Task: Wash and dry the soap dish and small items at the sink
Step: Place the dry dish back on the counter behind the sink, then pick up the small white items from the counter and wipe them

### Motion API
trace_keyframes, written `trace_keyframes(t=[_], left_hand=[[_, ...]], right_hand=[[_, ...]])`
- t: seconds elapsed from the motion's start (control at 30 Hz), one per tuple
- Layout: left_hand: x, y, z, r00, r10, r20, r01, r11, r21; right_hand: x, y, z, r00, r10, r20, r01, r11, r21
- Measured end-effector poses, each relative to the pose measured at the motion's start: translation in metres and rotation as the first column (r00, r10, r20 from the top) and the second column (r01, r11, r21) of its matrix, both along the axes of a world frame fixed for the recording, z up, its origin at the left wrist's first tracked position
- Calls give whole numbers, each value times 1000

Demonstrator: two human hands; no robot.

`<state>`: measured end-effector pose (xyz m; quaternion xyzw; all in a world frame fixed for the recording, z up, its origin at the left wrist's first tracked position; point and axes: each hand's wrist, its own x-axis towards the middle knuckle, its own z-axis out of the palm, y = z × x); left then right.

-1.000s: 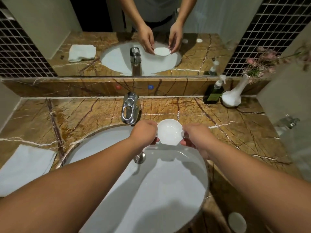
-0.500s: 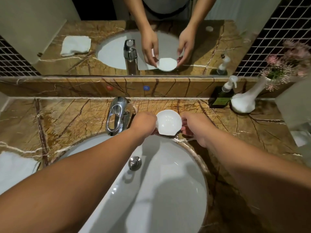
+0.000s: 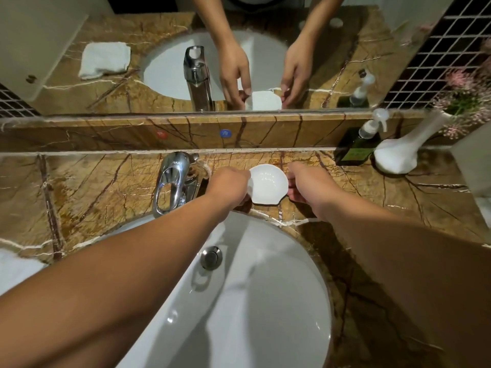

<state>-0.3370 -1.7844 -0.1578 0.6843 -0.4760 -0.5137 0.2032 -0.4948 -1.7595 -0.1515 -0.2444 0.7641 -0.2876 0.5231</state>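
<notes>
A small white shell-shaped soap dish (image 3: 269,183) is held between both hands over the marble counter, just behind the rim of the white sink (image 3: 279,301) and to the right of the chrome faucet (image 3: 174,181). My left hand (image 3: 228,185) grips its left edge and my right hand (image 3: 305,183) grips its right edge. The dish looks empty and faces up toward me. Whether it rests on the counter or hangs just above it, I cannot tell.
A dark green pump bottle (image 3: 357,147) and a white vase (image 3: 398,155) with pink flowers stand at the back right. A white towel (image 3: 13,269) lies at the left edge. The mirror (image 3: 239,49) runs along the back. A drain plug (image 3: 211,257) sits in the basin.
Both hands carried the soap dish away from over the basin, back toward the wall and onto the counter strip beside the faucet. The camera tilted closer and lower.
</notes>
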Motion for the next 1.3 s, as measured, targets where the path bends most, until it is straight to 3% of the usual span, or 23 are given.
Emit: trace_keyframes(t=[0.4,0.87,1.3], left_hand=[[13,47,33,934,-220,283,268,952,-146],[3,154,47,688,-450,569,614,779,-125],[12,241,51,621,-533,575,732,656,-182]], right_hand=[[-11,54,30,956,184,-227,-224,961,-164],[-22,177,56,911,251,-326,-325,925,-198],[-5,293,73,891,177,-419,-280,939,-199]])
